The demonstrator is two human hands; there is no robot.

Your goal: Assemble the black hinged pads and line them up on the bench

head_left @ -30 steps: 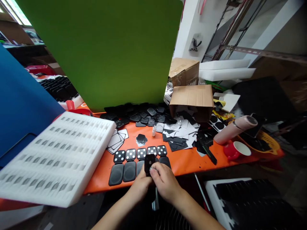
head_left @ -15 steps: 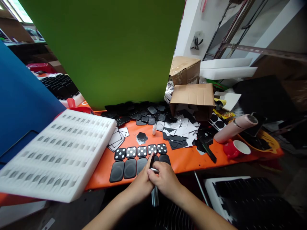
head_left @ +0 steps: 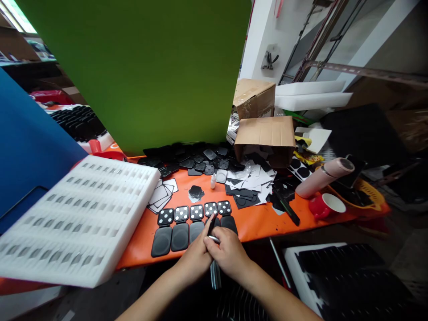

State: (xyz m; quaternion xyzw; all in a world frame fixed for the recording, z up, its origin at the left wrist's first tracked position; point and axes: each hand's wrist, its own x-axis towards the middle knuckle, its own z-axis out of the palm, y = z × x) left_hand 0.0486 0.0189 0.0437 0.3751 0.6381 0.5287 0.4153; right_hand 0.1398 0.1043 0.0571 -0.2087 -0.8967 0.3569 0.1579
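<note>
My left hand (head_left: 195, 261) and my right hand (head_left: 230, 250) meet at the table's front edge. Between the left fingers shows a thin black piece (head_left: 211, 224), seen edge-on; its kind is unclear. A slim silver tool (head_left: 214, 239) sticks out from under the right thumb, the rest hidden in the closed fingers. Just beyond them stands a row of open black hinged cases (head_left: 180, 236), their upper flaps carrying white dots (head_left: 181, 213). The hands partly cover the middle cases. A small pile of dark pieces (head_left: 195, 192) and a small white bottle (head_left: 213, 181) lie behind the row.
A white foam tray (head_left: 110, 209) with slots fills the left. White-edged cards (head_left: 160, 196), loose black cases (head_left: 200, 162) and paper offcuts (head_left: 250, 183) lie farther back. At right are a cardboard box (head_left: 265, 131), a pink flask (head_left: 324, 178) and a red mug (head_left: 321, 206).
The view has shifted slightly, so the table and its things sit a little farther left. Both hands keep almost the same pose, together at the table edge.
</note>
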